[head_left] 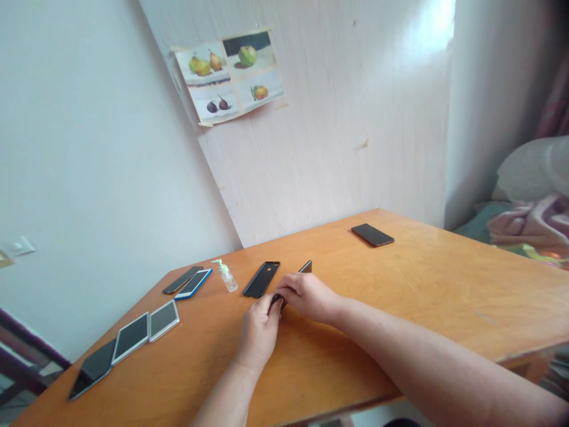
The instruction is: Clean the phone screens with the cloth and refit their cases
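while hands (261, 325) hold a phone (306, 268), others (372, 235) lie around.

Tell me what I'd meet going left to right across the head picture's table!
Black device, white-framed device, grey-screened device, blue-edged phone, pump bottle, black phone case, right hand, far black phone.

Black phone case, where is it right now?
In the head view, the black phone case lies left of centre on the table, just beyond the left hand, right of the pump bottle.
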A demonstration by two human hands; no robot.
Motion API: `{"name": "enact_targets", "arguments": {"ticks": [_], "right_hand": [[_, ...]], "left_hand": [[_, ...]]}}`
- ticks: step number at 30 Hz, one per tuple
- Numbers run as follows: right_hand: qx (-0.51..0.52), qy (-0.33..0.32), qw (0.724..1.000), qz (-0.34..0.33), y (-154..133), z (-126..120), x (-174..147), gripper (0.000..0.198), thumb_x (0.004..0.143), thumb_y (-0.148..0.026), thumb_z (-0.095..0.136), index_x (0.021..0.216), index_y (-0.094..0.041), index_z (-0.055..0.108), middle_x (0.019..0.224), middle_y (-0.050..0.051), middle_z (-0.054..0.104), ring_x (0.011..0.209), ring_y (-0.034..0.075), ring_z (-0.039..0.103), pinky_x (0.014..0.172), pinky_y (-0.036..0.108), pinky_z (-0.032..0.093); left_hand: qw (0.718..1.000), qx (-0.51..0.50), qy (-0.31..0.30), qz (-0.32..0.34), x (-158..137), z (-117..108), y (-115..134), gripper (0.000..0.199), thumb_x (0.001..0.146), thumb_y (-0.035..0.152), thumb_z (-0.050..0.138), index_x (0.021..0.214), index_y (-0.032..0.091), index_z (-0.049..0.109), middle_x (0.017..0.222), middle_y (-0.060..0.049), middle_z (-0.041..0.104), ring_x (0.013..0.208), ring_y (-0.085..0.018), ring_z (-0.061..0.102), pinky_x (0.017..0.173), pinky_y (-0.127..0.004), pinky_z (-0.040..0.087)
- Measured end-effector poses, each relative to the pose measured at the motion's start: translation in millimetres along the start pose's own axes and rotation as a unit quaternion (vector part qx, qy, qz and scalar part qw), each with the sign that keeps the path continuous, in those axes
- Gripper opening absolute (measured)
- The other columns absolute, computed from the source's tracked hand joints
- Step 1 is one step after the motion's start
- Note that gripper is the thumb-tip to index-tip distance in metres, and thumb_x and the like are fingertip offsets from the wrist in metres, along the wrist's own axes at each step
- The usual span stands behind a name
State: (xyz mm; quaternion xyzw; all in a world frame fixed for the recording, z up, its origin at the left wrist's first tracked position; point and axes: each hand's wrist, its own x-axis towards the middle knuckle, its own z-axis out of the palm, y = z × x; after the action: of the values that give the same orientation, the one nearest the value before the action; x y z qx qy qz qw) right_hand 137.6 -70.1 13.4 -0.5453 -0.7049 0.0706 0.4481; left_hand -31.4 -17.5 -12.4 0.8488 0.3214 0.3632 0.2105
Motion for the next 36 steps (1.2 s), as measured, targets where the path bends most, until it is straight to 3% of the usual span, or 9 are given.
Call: {"name": "enact_targets", "arguments": {"ticks": [3,6,10,16,18,23,26,31,36], "right_hand": [[-0.051,0.069,0.989,0.119,25,-17,6,0.017,0.087,-0.024,0.054,0.080,-0.020,0.069,0.077,0.002,0.070,0.073,0.014,0.062,0.068,0.022,0.042],[-0.066,0.111,0.977,0.167,46,-33,8,0.023,0.089,-0.027,0.049,0.082,-0.018,0.068,0.074,0.004,0.068,0.069,0.016,0.060,0.064,0.024,0.040],[-0.052,0.102,0.982,0.152,38,-28,4,0.022,0.089,-0.027,0.049,0.082,-0.019,0.068,0.072,0.002,0.068,0.067,0.014,0.060,0.063,0.023,0.041],[0.040,0.002,0.999,-0.007,1,1,-1,0.017,0.087,-0.023,0.053,0.085,-0.021,0.069,0.082,0.000,0.071,0.077,0.012,0.063,0.071,0.019,0.045],[0.034,0.012,0.999,0.022,6,-1,1,0.016,0.087,-0.023,0.053,0.085,-0.021,0.069,0.081,0.000,0.071,0.076,0.012,0.063,0.070,0.019,0.044],[-0.027,0.114,0.976,0.183,44,-24,9,0.020,0.087,-0.028,0.052,0.088,-0.021,0.070,0.080,0.002,0.071,0.075,0.015,0.063,0.070,0.024,0.044],[-0.038,0.141,0.963,0.228,57,-35,10,0.024,0.088,-0.030,0.050,0.089,-0.018,0.070,0.076,0.004,0.070,0.072,0.017,0.063,0.066,0.025,0.043],[-0.048,0.122,0.966,0.224,53,-32,9,0.021,0.086,-0.030,0.053,0.085,-0.020,0.071,0.076,0.002,0.069,0.074,0.015,0.062,0.067,0.023,0.042],[-0.076,0.110,0.966,0.220,57,-28,9,0.018,0.082,-0.029,0.057,0.080,-0.019,0.072,0.085,0.005,0.068,0.083,0.016,0.061,0.074,0.024,0.042]], "left_hand": [[1.000,-0.015,-0.005,-0.014,-1,1,1,0.027,0.091,0.040,0.048,0.098,0.021,0.066,0.080,-0.004,0.070,0.070,-0.019,0.068,0.067,-0.027,0.050],[1.000,-0.018,-0.007,-0.016,-1,2,1,0.027,0.091,0.041,0.048,0.097,0.021,0.066,0.081,-0.003,0.070,0.071,-0.019,0.068,0.067,-0.027,0.051],[1.000,0.003,-0.009,-0.008,-1,1,1,0.028,0.092,0.042,0.047,0.098,0.021,0.065,0.079,-0.003,0.069,0.069,-0.019,0.068,0.066,-0.028,0.051],[1.000,0.018,-0.003,0.000,0,0,2,0.027,0.092,0.040,0.046,0.093,0.021,0.066,0.078,-0.004,0.071,0.073,-0.021,0.068,0.066,-0.028,0.049],[1.000,0.004,-0.005,-0.009,0,-1,3,0.027,0.093,0.040,0.046,0.095,0.021,0.065,0.078,-0.003,0.070,0.071,-0.020,0.068,0.065,-0.027,0.048],[0.997,-0.053,-0.006,-0.049,1,-2,2,0.030,0.091,0.046,0.048,0.096,0.020,0.064,0.073,0.000,0.067,0.063,-0.017,0.067,0.062,-0.025,0.047],[0.995,-0.064,0.004,-0.075,2,-3,0,0.033,0.090,0.049,0.049,0.090,0.020,0.063,0.063,0.002,0.063,0.060,-0.016,0.064,0.060,-0.025,0.044],[0.986,-0.113,0.012,-0.125,3,-2,-2,0.037,0.087,0.053,0.050,0.086,0.018,0.062,0.057,0.004,0.057,0.058,-0.016,0.060,0.058,-0.024,0.043],[0.972,-0.178,0.030,-0.151,5,4,-5,0.039,0.082,0.053,0.055,0.092,0.015,0.063,0.066,0.001,0.062,0.057,-0.014,0.059,0.057,-0.025,0.046]]}}
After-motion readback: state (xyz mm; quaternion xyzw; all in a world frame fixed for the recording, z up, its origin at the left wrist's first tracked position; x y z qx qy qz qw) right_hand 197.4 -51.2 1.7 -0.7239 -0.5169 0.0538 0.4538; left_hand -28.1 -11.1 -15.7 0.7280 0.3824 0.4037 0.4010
